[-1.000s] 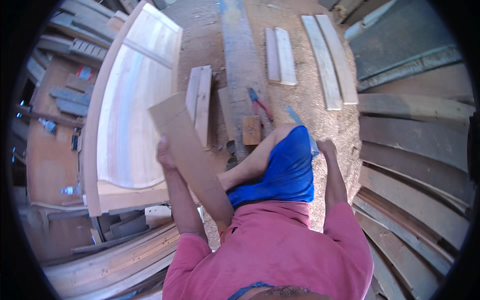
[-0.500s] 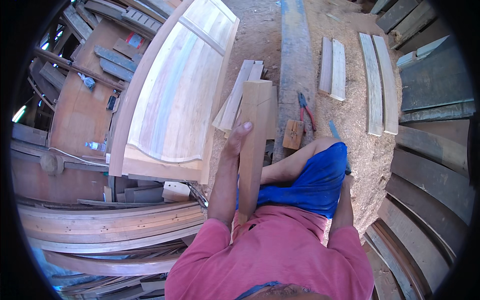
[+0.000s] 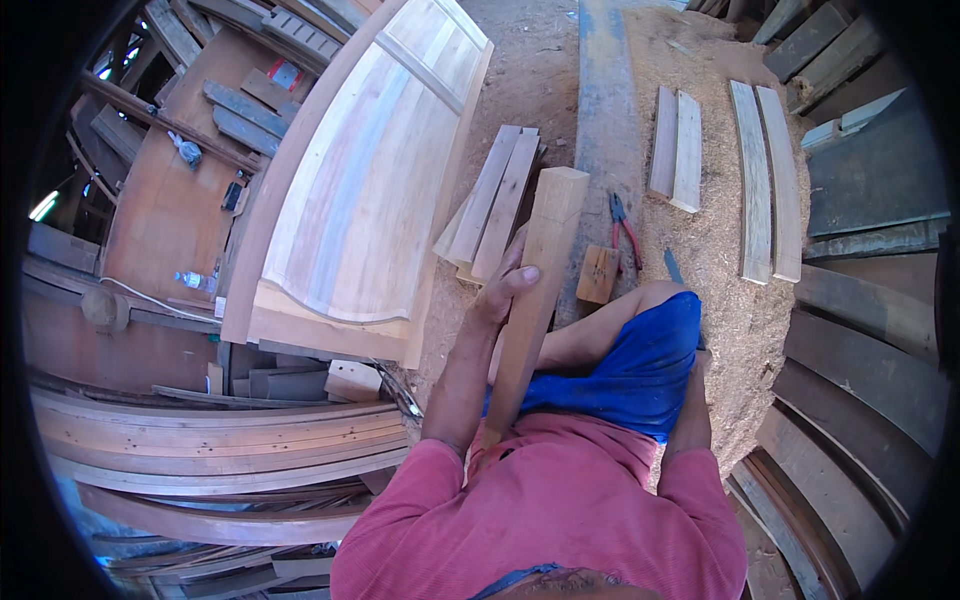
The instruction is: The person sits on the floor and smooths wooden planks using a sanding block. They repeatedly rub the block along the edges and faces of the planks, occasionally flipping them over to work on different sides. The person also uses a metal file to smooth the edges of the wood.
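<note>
Raised nearer upright since before: wooden plank (image 3: pixel 535 290) | left hand (image 3: pixel 505 290) grip wrapped around plank | right hand (image 3: pixel 700 365) grip hidden, cannot tell

A single head-worn fisheye view looks steeply down from above the person's red-shirted shoulders, so close that the left hand (image 3: pixel 507 290) gripping a long pale wooden board (image 3: pixel 535 290) fills the centre. The sawdust-strewn floor (image 3: pixel 720 250) spreads beyond, and straight planks bend toward the dark circular rim. No second view shares this scene.
</note>
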### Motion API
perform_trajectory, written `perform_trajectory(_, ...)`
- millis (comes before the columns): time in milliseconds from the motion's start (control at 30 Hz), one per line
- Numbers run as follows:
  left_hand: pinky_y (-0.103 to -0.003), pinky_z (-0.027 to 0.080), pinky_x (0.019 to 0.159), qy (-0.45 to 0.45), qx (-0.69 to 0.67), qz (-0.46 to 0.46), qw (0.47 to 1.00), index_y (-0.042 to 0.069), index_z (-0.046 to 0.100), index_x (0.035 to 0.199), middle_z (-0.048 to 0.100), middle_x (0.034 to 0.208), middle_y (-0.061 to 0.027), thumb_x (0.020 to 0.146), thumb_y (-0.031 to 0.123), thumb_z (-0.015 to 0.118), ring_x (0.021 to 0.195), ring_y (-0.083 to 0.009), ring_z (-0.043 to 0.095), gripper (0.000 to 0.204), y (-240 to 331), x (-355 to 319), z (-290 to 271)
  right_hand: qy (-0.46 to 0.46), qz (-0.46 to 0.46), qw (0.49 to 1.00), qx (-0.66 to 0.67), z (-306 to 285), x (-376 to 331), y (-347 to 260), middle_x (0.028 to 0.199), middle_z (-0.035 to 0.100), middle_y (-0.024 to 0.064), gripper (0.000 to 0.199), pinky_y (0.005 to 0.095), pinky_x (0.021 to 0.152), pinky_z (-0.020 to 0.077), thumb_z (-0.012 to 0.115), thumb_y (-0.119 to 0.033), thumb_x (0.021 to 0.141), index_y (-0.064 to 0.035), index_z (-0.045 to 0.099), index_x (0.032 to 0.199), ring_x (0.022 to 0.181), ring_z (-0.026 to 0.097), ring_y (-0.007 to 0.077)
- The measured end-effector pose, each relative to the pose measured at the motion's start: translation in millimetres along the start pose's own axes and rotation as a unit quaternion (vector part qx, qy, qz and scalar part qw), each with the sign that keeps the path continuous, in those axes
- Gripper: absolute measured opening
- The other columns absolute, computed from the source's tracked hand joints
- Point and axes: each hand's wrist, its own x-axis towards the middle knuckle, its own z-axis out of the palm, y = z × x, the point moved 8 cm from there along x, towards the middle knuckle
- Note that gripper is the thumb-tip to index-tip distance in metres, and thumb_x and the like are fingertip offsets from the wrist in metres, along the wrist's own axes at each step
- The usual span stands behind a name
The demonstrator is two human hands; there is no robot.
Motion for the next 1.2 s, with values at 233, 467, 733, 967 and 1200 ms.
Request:
perform_trajectory(233, -0.037, 0.034, 0.121, -0.023, -0.014, 0.026, 0.999, 0.002, 0.027, 0.166, 0.045, 0.157, -0.0148, 0.096, 0.039, 0.062, 0.145, -0.0233, 0.044, 0.086, 5, 32, 9, 0.042, -0.026, 0.976, 0.21, -40, 62, 27, 0.093, 0.076, 0.0156, 0.033, 0.0439, 0.072, 0.0547, 0.072, -0.026, 0.091, 0.0052, 0.069, 0.101, 0.083, 0.073, 0.028)
perform_trajectory(467, -0.034, 0.036, 0.119, -0.019, 0.004, 0.016, 1.0, 0.003, 0.024, 0.167, 0.045, 0.159, -0.0126, 0.105, 0.032, 0.055, 0.143, -0.0199, 0.046, 0.076, 28, 25, -1, 0.041, -0.199, 0.852, 0.482, -220, -20, -175, 0.102, 0.07, 0.0086, 0.02, 0.0323, 0.082, 0.053, 0.063, -0.008, 0.102, 0.0038, 0.065, 0.118, 0.093, 0.065, 0.015)
perform_trajectory(733, -0.034, 0.024, 0.126, -0.034, -0.038, 0.029, 0.998, -0.002, 0.017, 0.167, 0.033, 0.168, -0.0166, 0.107, 0.035, 0.049, 0.154, -0.0231, 0.033, 0.078, 2, 8, 2, 0.0, -0.528, 0.773, 0.351, -254, -240, -386, 0.098, 0.073, 0.0024, 0.015, 0.0258, 0.08, 0.0521, 0.069, -0.004, 0.101, -0.0008, 0.07, 0.115, 0.087, 0.063, 0.0094)
perform_trajectory(967, -0.034, 0.016, 0.128, 0.017, -0.009, 0.073, 0.997, -0.007, 0.015, 0.166, 0.026, 0.172, -0.018, 0.108, 0.035, 0.048, 0.159, -0.0244, 0.023, 0.078, 19, -19, -17, 0.021, -0.61, 0.732, 0.303, -223, -299, -457, 0.086, 0.071, 0.0171, 0.015, 0.0361, 0.068, 0.0539, 0.074, -0.006, 0.096, -0.0007, 0.07, 0.11, 0.074, 0.069, 0.0267)
perform_trajectory(1200, -0.036, 0.042, 0.11, 0.106, -0.061, 0.112, 0.986, -0.002, 0.042, 0.154, 0.053, 0.149, -0.0156, 0.106, 0.032, 0.055, 0.133, -0.0232, 0.052, 0.061, 30, -37, -43, 0.037, -0.693, 0.679, 0.239, -202, -357, -481, 0.087, 0.071, 0.0152, 0.016, 0.0336, 0.073, 0.0558, 0.072, -0.007, 0.097, 0.0015, 0.071, 0.111, 0.078, 0.072, 0.0242)
